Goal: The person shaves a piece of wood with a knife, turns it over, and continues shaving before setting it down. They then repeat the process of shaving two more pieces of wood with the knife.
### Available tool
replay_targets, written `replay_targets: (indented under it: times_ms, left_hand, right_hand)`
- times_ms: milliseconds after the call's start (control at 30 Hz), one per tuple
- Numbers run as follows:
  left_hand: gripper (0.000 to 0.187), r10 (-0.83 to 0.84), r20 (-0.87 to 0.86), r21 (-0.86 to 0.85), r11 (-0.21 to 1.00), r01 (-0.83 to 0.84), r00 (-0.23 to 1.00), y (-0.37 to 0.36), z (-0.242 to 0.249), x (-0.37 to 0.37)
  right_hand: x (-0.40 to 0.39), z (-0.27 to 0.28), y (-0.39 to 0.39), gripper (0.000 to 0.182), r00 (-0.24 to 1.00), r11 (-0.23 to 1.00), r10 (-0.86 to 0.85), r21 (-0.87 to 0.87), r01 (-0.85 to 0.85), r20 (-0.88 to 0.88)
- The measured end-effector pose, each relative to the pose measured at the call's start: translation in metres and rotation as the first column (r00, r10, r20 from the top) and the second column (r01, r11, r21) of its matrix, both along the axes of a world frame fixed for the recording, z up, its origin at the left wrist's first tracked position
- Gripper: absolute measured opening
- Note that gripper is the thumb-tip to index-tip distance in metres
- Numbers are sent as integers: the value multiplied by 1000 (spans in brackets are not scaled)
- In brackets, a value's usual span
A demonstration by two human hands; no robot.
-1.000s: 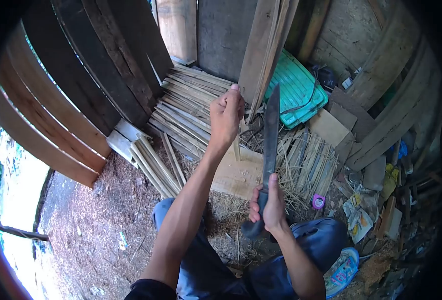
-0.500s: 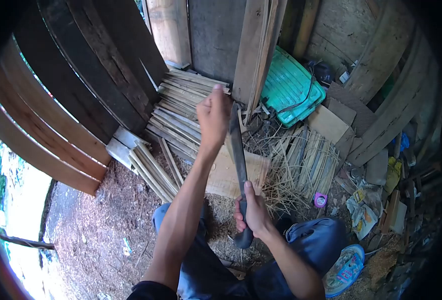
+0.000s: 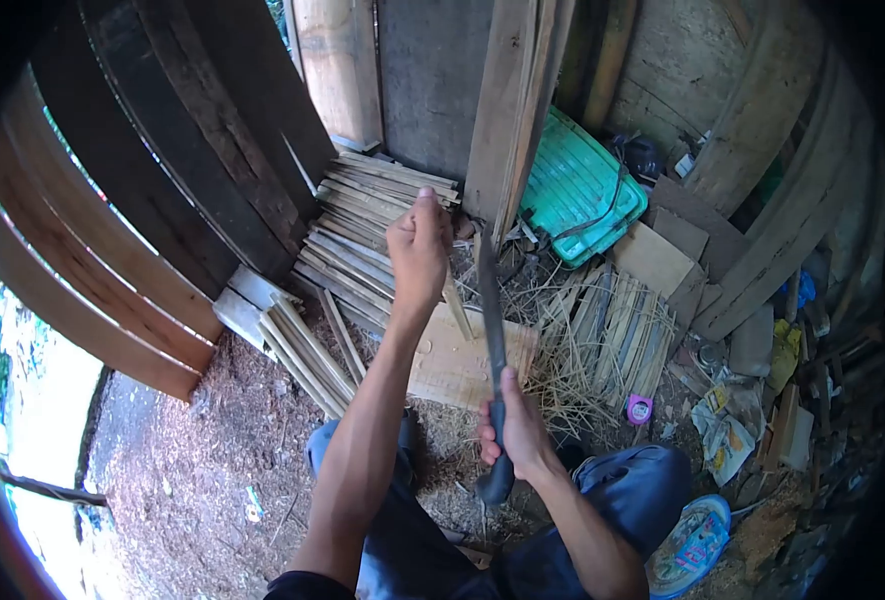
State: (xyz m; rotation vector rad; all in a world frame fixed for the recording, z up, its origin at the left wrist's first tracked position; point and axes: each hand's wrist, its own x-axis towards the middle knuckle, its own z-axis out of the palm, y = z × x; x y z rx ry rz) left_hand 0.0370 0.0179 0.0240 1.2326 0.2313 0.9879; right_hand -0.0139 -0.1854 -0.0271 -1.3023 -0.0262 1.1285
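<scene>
My right hand [image 3: 517,430] is wrapped round the dark handle of a machete [image 3: 492,310]. Its long blade points up and away from me, just right of my left hand [image 3: 420,250]. That hand is closed, thumb uppermost, around a pale bamboo strip [image 3: 457,307]; most of the strip is hidden behind the hand, and its lower end shows over a flat wooden board [image 3: 442,365]. The blade and the strip appear apart. Thin shavings [image 3: 577,385] lie in a tangle right of the board.
Stacked strips [image 3: 357,240] lie beyond my left hand, with a loose bundle [image 3: 302,350] nearer. More strips [image 3: 632,330] lie at right, beside a pink tape measure [image 3: 639,408]. A green plastic container [image 3: 582,190] leans by the post. Plank walls [image 3: 222,130] stand at left.
The machete has swung slightly right and towards me, away from my left hand. The strip under my left hand now shows more clearly. Both hands keep their grip.
</scene>
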Motion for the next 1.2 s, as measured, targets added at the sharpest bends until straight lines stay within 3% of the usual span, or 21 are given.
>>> replay_targets:
  times_ms: [33, 133, 200, 233, 400, 467, 500, 533, 600, 633, 733, 867, 933, 1000, 1067, 1133, 1200]
  left_hand:
    - [47, 14, 4, -2, 1000, -14, 1000, -3, 0, -1]
    - [48, 45, -54, 49, 998, -43, 998, -3, -5, 0]
    - [49, 55, -39, 54, 997, -53, 998, -4, -4, 2]
    - [48, 57, -35, 31, 998, -56, 998, -2, -2, 3]
    - [48, 18, -48, 19, 1000, -17, 999, -2, -1, 2]
    - [47, -31, -13, -2, 1000, 31, 999, -7, -2, -1]
    - [47, -40, -7, 14, 999, 40, 999, -8, -1, 0]
    - [46, -47, -1, 32, 998, 47, 999, -9, -1, 1]
    - [47, -27, -15, 37, 999, 27, 1000, -8, -4, 4]
    - [48, 18, -43, 42, 999, -16, 999, -4, -3, 2]
    - [48, 10, -37, 1, 1000, -10, 999, 3, 0, -2]
    - [48, 21, -8, -10, 1000, -21, 1000, 5, 2, -6]
    - [48, 40, -29, 6, 999, -39, 999, 4, 1, -7]
    - [48, 55, -68, 34, 998, -53, 996, 8, -3, -11]
    - [47, 57, -40, 38, 998, -56, 998, 13, -4, -12]
    - [46, 53, -66, 33, 998, -51, 996, 11, -5, -13]
    - [46, 13, -32, 13, 1000, -12, 999, 12, -5, -12]
  right_hand:
    - [1, 9, 2, 63, 988, 997, -46, 74, 36, 146]
    - [-2, 13, 6, 61, 926, 972, -182, 203, 118, 332]
    - [-7, 4, 6, 61, 954, 996, -59, 74, 39, 295]
    - [-5, 7, 6, 61, 995, 992, 94, -90, -93, 11]
    - [-2, 23, 4, 61, 997, 997, 72, 9, -72, 3]
    - [-3, 28, 4, 61, 948, 993, -87, 102, 58, 306]
    - [-2, 22, 6, 60, 923, 990, -115, 121, 75, 366]
    - [-1, 14, 7, 60, 924, 990, -113, 117, 74, 366]
    - [2, -3, 11, 60, 981, 993, 94, -90, -79, 169]
    - [4, -6, 13, 60, 993, 983, 107, -156, -99, 44]
    - [6, 1, 15, 61, 994, 990, 103, -94, -105, -24]
    - [3, 6, 20, 60, 994, 994, 95, -56, -92, 58]
    - [0, -15, 21, 58, 909, 982, 161, -154, -109, 384]
    - [2, -39, 24, 57, 942, 972, 150, -221, -84, 299]
    - [16, -75, 21, 57, 994, 916, 110, -391, -95, 16]
    - [23, -125, 6, 57, 992, 871, 122, -477, -117, -21]
    - [21, -145, -4, 59, 818, 630, 518, -759, -166, 251]
